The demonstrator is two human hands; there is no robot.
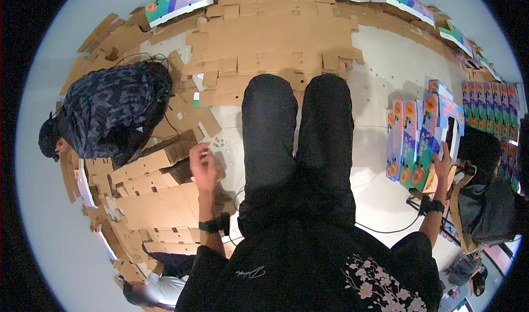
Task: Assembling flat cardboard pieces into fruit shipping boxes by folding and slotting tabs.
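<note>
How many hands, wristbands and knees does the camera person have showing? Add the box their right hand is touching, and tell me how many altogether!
Hands: 2 (left hand, right hand)
Wristbands: 2 (left band, right band)
Knees: 2 (left knee, right knee)
Touched box: 1
Total: 7

The boxes [410, 138] are smooth card, the sheets [264, 33] matt cardboard.
</note>
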